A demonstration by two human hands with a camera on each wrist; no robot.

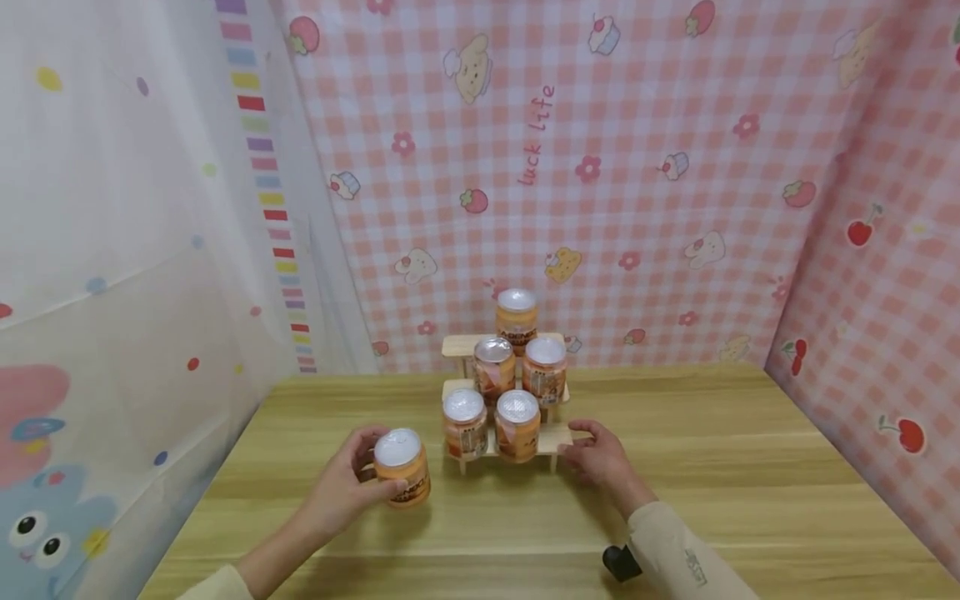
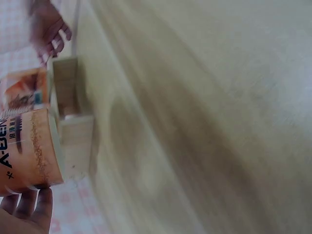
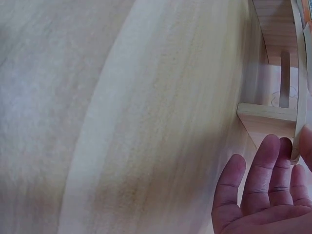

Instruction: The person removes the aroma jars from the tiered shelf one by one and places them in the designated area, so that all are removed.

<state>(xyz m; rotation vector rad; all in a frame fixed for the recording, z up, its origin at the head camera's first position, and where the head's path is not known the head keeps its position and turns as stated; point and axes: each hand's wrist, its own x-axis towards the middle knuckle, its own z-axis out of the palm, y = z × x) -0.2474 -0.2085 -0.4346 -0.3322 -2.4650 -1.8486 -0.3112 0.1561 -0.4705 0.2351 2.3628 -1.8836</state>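
Left grip (image 1: 349, 485), at 8 o'clock from a three-step wooden stand (image 1: 557, 437) in the head view: clamped around an orange can (image 1: 412, 492), thumb across the front, silvery lid up. Seemingly held just above the worktop (image 1: 705, 467). For good handling, keep level, squeeze evenly around the sides and leave the lid unpressed.

Rightward, toward 2 o'clock from the held can: the stand, with five similar upright cans. On the lowest step, a front-left can (image 1: 467, 439) and, at its 3 o'clock, a front-right can (image 1: 517, 439); on the middle step, a middle-left can (image 1: 492, 381) beside a middle-right can (image 1: 546, 383); uppermost, a top can (image 1: 516, 320). Near these, best to move slowly, without brushing the front-left can.

Farther right, at 4 o'clock: right grip (image 1: 602, 458), fingers loosely apart at the lowest step's right end; whether actually touching, cannot tell. For steadiness, brace lightly, without tugging. At 5 o'clock, a small black object (image 1: 621, 563) just beside the right sleeve (image 1: 697, 558).
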